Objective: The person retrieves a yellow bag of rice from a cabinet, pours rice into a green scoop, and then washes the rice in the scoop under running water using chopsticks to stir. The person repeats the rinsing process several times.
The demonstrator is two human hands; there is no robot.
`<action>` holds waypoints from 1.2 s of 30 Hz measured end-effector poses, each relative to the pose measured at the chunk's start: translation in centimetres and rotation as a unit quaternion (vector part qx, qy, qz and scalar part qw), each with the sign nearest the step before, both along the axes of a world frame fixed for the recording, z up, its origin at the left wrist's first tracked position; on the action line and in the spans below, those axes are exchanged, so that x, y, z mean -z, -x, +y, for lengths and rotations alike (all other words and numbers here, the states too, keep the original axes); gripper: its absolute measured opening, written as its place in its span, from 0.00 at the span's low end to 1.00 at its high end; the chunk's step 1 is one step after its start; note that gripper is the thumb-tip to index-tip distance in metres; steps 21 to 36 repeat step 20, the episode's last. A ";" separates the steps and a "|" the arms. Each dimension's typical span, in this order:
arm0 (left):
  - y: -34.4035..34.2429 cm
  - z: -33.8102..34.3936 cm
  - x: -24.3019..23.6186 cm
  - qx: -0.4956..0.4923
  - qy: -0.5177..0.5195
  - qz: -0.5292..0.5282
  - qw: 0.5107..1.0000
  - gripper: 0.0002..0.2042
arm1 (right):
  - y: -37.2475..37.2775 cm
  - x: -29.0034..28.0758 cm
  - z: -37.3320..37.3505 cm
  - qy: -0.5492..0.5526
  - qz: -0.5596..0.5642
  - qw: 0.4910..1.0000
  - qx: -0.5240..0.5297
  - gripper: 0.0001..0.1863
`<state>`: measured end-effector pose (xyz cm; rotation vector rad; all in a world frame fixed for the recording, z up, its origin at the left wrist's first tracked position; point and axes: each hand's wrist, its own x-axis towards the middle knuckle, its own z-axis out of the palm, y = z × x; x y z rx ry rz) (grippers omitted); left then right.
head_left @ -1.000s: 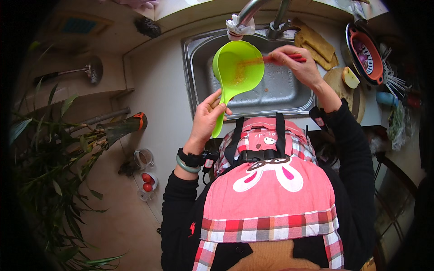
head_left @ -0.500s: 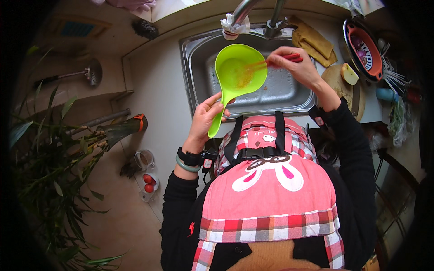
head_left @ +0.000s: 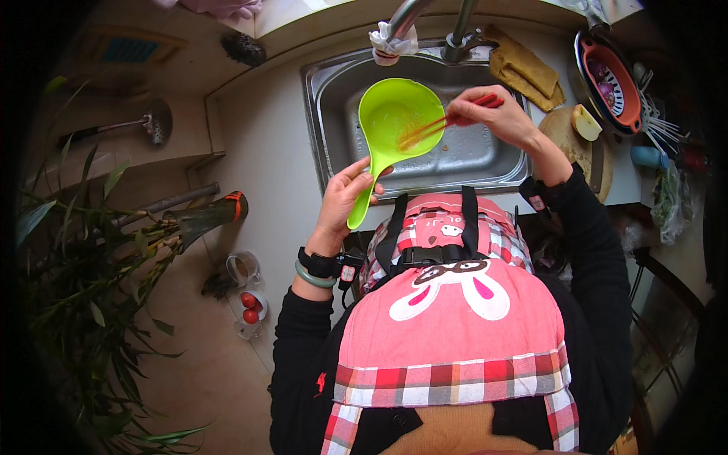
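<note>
My left hand (head_left: 349,195) grips the long handle of a lime-green ladle-shaped bowl (head_left: 383,106), holding it over the steel sink (head_left: 485,163). In my right hand (head_left: 493,115) is a pair of red chopsticks (head_left: 440,123), fingers closed around them. Their lower ends reach into the bowl, smeared by motion near its floor. Something pale with a yellowish tint lies in the bowl; whether it is liquid or small grains I cannot make out.
A faucet (head_left: 406,23) with a white cloth tied on it arches over the sink's far edge. On the right are a folded yellow cloth (head_left: 523,68), a cutting board (head_left: 557,140) with a cut piece of fruit (head_left: 585,123), and an orange colander (head_left: 618,91). Leafy plants (head_left: 114,303) stand left.
The chopsticks have swung within the bowl, their tips now nearer its lower side. The bowl has shifted very slightly, still in my left hand.
</note>
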<state>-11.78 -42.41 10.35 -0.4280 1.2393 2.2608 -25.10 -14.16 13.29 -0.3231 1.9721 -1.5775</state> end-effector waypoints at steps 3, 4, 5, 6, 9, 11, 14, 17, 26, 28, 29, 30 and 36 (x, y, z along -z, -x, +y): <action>-0.1 0.0 0.3 0.004 -0.012 0.004 1.000 0.23 | 0.4 0.1 0.1 -0.099 0.197 0.975 0.036 0.13; 0.0 0.0 0.3 0.004 -0.015 0.011 1.000 0.23 | 0.3 -0.1 0.3 -0.063 0.107 0.992 0.009 0.12; 0.0 0.0 0.3 0.005 -0.009 0.006 1.000 0.23 | 0.1 -0.2 0.2 -0.033 0.063 0.997 -0.006 0.12; 0.1 0.0 0.3 0.007 -0.006 0.001 1.000 0.23 | -0.1 -0.2 0.2 -0.016 0.010 1.000 -0.017 0.12; 0.0 0.1 0.3 0.012 0.002 -0.003 1.000 0.24 | 0.0 -0.3 0.0 -0.029 0.063 0.998 0.012 0.12; -0.1 0.1 0.2 0.014 0.010 -0.001 1.000 0.24 | 0.4 -0.3 0.1 -0.123 0.204 0.971 0.034 0.12; 0.0 0.1 0.2 0.013 0.017 0.006 1.000 0.24 | 0.1 -0.4 0.3 -0.011 0.001 1.000 -0.004 0.12; 0.0 0.1 0.2 0.018 0.010 0.005 1.000 0.24 | 0.1 0.1 0.2 -0.008 0.043 0.999 0.025 0.12; -0.1 0.1 0.3 0.019 0.009 0.009 1.000 0.24 | 0.5 0.4 0.7 -0.051 0.140 0.989 0.003 0.12; -0.1 0.1 0.3 0.019 0.009 0.009 1.000 0.24 | 0.5 0.4 0.7 -0.051 0.140 0.989 0.003 0.12; -0.1 0.1 0.3 0.019 0.009 0.009 1.000 0.24 | 0.5 0.4 0.7 -0.051 0.140 0.989 0.003 0.12; -0.1 0.1 0.3 0.019 0.009 0.009 1.000 0.24 | 0.5 0.4 0.7 -0.051 0.140 0.989 0.003 0.12; -0.1 0.1 0.3 0.019 0.009 0.009 1.000 0.24 | 0.5 0.4 0.7 -0.051 0.140 0.989 0.003 0.12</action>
